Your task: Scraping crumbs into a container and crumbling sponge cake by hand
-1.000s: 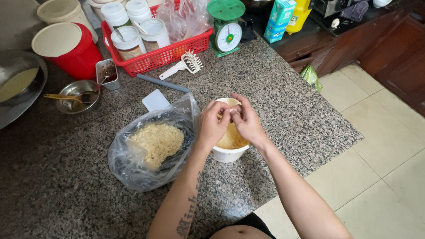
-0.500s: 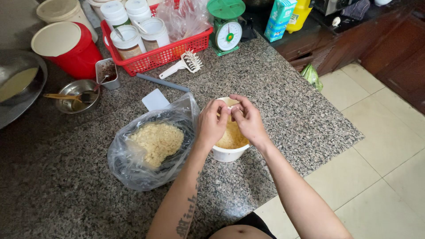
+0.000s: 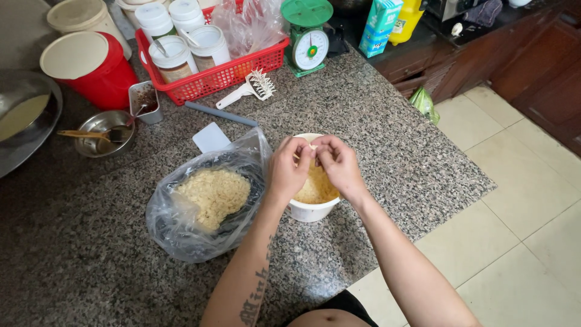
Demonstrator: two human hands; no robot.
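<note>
The light is soft daylight and quite even; it seems to come from the right side, where the pale floor tiles [image 3: 520, 200] are the brightest part; the left far corner is dimmer. Shadows are weak; a soft one lies under the white bowl [image 3: 311, 209]; the clear plastic bag [image 3: 206, 200] shows small glare spots on its folds. The picture is sharp in the middle; the granite counter [image 3: 387, 127] keeps its grain; straight lines bend a little near the edges, as a wide lens does; no strong motion blur is seen.
</note>
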